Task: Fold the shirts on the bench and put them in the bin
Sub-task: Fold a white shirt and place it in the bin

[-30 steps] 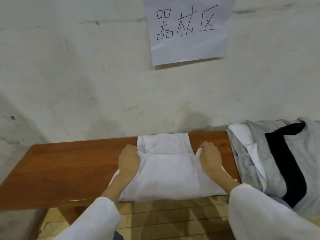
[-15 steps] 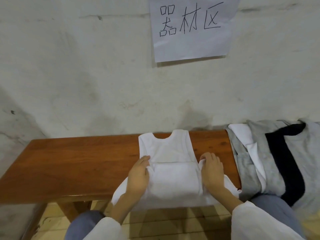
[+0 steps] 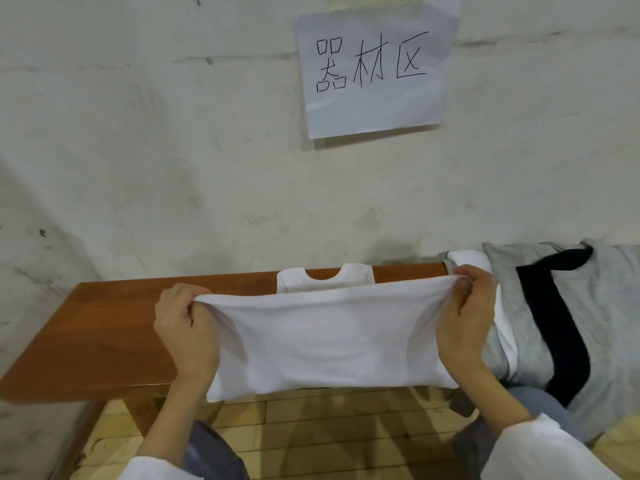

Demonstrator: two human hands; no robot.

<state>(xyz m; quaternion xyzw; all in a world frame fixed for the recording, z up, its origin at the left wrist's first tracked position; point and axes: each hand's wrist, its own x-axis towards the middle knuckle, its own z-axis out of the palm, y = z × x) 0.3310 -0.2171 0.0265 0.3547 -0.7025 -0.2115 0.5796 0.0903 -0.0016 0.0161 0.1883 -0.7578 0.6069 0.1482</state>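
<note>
The left hand [image 3: 185,327] and the right hand [image 3: 467,317] each pinched one end of the raised fold of the white shirt [image 3: 322,341], stretching it above the front edge of the worktop [image 3: 114,327]. The shirt looked light, soft and limp, sagging between the grips, so the fold's ends suited holding. Its long axis ran front to back, the neck lying at the worktop's back edge; the hem was probably tucked underneath.
</note>
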